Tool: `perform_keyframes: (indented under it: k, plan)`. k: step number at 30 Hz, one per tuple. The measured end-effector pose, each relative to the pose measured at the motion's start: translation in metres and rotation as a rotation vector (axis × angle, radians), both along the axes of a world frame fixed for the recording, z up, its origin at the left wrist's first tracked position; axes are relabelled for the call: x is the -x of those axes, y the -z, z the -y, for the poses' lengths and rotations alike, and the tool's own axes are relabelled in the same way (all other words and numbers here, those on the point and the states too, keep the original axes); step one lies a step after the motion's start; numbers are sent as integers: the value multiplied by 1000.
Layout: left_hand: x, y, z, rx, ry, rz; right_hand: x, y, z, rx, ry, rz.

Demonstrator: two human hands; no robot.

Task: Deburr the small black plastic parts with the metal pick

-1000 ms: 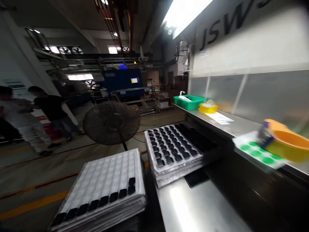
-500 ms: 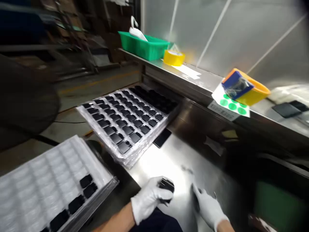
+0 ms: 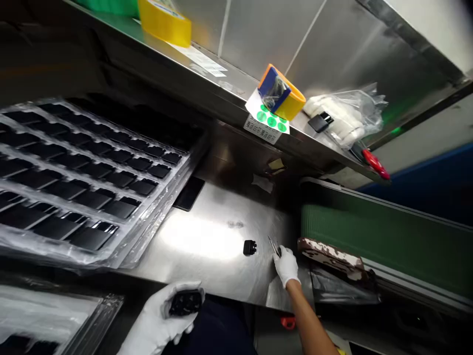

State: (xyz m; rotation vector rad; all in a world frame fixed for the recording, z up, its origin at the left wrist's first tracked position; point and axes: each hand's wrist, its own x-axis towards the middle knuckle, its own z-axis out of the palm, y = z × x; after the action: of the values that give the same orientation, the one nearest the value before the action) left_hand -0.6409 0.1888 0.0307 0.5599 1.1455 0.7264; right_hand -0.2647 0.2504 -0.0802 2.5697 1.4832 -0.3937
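A small black plastic part (image 3: 185,301) is gripped in the gloved left hand (image 3: 162,318), fingers curled snugly around it, down at about 7 o'clock in the view, just off the near edge of the steel bench (image 3: 207,246). The gloved right hand (image 3: 286,266) is planted on the bench at roughly 5 o'clock, closed around a thin pair of tweezers (image 3: 274,245) whose tips are pointed up toward 11 o'clock.

A second little black part (image 3: 250,247) is left sitting loose on the steel, just beside the tweezers at their 9 o'clock and not touched by either hand.

Out at 9 o'clock a stack of clear blister trays (image 3: 88,197) is seen, with the pockets of the top one loaded with black parts. Another clear tray (image 3: 55,315) is tucked in at 8 o'clock, mostly cut off by the frame.

Up on the shelf (image 3: 221,88), a yellow tape roll (image 3: 165,22) is parked at 11 o'clock, an orange bowl (image 3: 291,101) is set on a sheet of green dot stickers (image 3: 271,121) near 12, and a crinkly plastic bag (image 3: 351,116) is dumped at 1 o'clock. A green conveyor belt (image 3: 369,236) is run along at 3 o'clock.
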Motion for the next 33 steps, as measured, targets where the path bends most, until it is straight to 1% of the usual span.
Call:
perform_keyframes:
  k: [2, 4, 5, 6, 8, 10, 13, 14, 15, 17, 19, 20, 21, 22, 23, 24, 25, 26, 28, 30, 31, 33]
  plan:
    - [-5, -2, 1, 82, 17, 318, -11, 10, -1, -28, 124, -50]
    - [-11, -7, 1, 212, 3, 717, -16, 17, -3, -52, 204, -156]
    - [-15, -8, 0, 281, -13, 885, -17, 19, -3, -66, 239, -225]
    - [-19, -10, -2, 348, -28, 1011, -17, 19, -1, -84, 273, -302]
    - [-26, -11, -8, 463, -58, 1142, -13, 17, 11, -148, 334, -493]
    - [-33, -12, -16, 519, -128, 1134, -3, 13, 33, -234, 375, -740]
    - [-48, -11, -26, 586, -222, 959, 21, 5, 76, -326, 406, -1099]
    - [-53, -11, -28, 615, -232, 886, 32, 2, 91, -341, 429, -1198]
    - [-58, -10, -29, 645, -226, 825, 43, -2, 104, -348, 481, -1309]
    - [-65, -10, -28, 668, -192, 760, 65, -13, 124, -336, 670, -1564]
    - [-68, -10, -26, 645, -108, 727, 83, -27, 133, -296, 872, -1801]
    - [-68, -10, -24, 631, -52, 718, 89, -36, 132, -267, 936, -1867]
    - [-67, -9, -23, 627, 9, 704, 93, -44, 130, -244, 949, -1883]
    - [-66, -9, -22, 635, 73, 689, 94, -53, 125, -234, 928, -1880]
    - [-65, -8, -21, 650, 131, 670, 93, -62, 119, -225, 881, -1866]
    - [-64, -7, -19, 652, 174, 645, 90, -71, 113, -219, 806, -1841]
    - [-64, -7, -19, 623, 201, 612, 87, -80, 106, -203, 703, -1799]
    - [-63, -8, -18, 559, 220, 572, 83, -90, 100, -176, 570, -1738]
    - [-61, -16, -19, 364, 258, 495, 77, -113, 87, -84, 243, -1515]
    - [-59, -30, -22, 175, 319, 425, 75, -142, 76, -39, -137, -1198]
    - [-58, -38, -25, 105, 362, 390, 77, -157, 71, -54, -333, -1032]
    - [-57, -56, -29, 21, 455, 314, 84, -190, 61, -159, -725, -685]
